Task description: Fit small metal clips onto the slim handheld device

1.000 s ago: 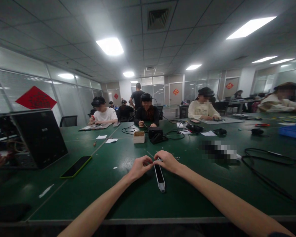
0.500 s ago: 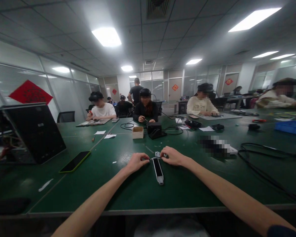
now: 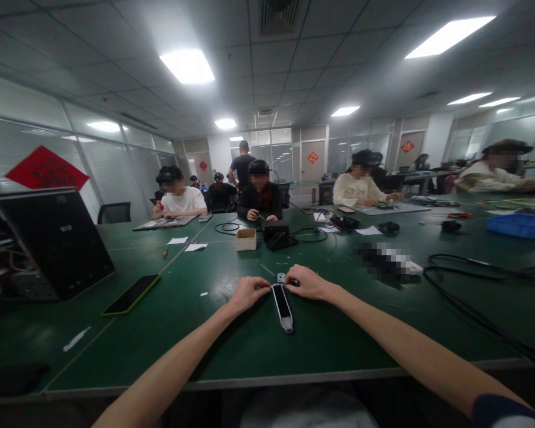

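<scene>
A slim black device with a white rim (image 3: 283, 307) lies lengthwise on the green table (image 3: 232, 351) in front of me. My left hand (image 3: 246, 293) rests closed at its far left corner, fingertips touching the end. My right hand (image 3: 307, 282) is curled at the far right corner, fingertips pinched beside a small white part (image 3: 280, 277) lying just beyond the device. What the fingers pinch is too small to make out.
A phone with a green edge (image 3: 131, 294) lies to the left, near a dark open computer case (image 3: 53, 241). A small cardboard box (image 3: 246, 239) and a black unit (image 3: 276, 235) stand further back. Black cables (image 3: 468, 297) run at the right. Several people sit across the table.
My hands and the device sit slightly higher in view as the camera tipped down. The right hand's fingers shifted a little to the device's far end; the device stays flat.
</scene>
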`<state>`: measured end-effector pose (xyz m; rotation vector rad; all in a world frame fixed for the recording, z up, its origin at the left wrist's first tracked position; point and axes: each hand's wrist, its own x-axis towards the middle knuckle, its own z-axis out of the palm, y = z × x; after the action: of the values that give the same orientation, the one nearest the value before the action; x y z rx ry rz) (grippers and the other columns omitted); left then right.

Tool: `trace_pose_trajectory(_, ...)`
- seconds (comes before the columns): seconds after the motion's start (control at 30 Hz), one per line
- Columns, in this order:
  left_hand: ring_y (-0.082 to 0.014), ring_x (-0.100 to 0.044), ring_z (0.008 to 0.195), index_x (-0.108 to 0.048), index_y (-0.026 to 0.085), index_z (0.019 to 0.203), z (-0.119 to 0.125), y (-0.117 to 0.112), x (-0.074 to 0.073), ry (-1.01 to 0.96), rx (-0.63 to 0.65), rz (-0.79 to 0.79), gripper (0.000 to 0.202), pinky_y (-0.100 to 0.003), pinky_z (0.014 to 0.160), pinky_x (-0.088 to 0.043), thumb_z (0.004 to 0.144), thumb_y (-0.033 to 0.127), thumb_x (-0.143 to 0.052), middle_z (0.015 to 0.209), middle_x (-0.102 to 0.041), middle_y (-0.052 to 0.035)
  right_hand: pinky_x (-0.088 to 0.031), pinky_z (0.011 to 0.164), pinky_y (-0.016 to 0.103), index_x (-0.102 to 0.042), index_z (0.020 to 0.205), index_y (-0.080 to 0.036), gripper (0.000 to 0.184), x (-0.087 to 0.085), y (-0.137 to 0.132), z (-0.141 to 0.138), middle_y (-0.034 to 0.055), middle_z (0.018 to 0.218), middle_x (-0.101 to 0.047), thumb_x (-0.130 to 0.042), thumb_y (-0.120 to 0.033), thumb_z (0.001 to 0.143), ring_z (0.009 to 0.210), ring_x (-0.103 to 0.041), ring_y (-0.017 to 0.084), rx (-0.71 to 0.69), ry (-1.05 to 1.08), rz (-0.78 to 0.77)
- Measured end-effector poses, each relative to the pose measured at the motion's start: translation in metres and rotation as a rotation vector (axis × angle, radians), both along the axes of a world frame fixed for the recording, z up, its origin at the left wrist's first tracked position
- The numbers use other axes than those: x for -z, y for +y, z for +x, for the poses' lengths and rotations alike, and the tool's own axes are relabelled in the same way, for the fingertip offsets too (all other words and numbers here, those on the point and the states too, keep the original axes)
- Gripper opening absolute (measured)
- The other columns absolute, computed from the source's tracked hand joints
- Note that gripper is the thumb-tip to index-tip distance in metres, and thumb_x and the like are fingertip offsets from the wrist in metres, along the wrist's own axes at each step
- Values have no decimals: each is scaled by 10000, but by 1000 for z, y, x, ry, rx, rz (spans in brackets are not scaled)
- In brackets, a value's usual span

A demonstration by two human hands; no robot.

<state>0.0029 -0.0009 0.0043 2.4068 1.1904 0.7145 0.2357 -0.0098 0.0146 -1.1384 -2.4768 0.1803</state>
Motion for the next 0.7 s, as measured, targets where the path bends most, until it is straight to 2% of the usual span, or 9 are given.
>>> trace_pose_trajectory(0.1, -155, -634, 774, -695, 192, 939, 1, 0, 1, -16, -5, 2, 192, -252, 760, -484, 808, 276, -583, 925, -715, -12, -426, 750, 311, -656, 844, -178, 142, 1, 2, 0, 49, 881, -627, -543, -263, 831, 840, -538, 177, -22, -1, 34)
trace_pose_trajectory(0.2, -153, -631, 764, -653, 191, 1033, 0, 1, 3, -25, -2, 0, 257, -247, 725, -489, 802, 290, -596, 951, -707, -15, -421, 761, 309, -661, 862, -182, 154, -2, 5, 5, 52, 891, -632, -564, -295, 823, 851, -540, 184, -31, 0, 66)
trace_pose_trajectory(0.37, -135, -604, 718, -611, 202, 1086, -7, 5, 5, 34, 7, 64, 306, -241, 694, -475, 789, 276, -611, 1008, -679, -11, -408, 792, 299, -658, 892, -158, 191, -4, 24, 34, 73, 890, -632, -512, -274, 853, 857, -538, 184, 153, -21, 166)
trace_pose_trajectory(0.53, -139, -583, 712, -640, 191, 980, -11, 6, 3, 114, -1, 136, 197, -242, 678, -449, 808, 266, -578, 923, -667, -15, -402, 822, 288, -661, 929, -160, 207, 12, 49, 74, 84, 919, -629, -484, -242, 861, 883, -543, 184, 317, -113, 149)
trace_pose_trajectory(0.7, -142, -571, 715, -668, 203, 896, -11, 6, 4, 144, 16, 177, 167, -239, 669, -429, 839, 288, -535, 859, -645, -13, -398, 842, 281, -679, 943, -188, 219, 21, 59, 85, 76, 930, -630, -495, -275, 862, 907, -554, 185, 320, -146, 61)
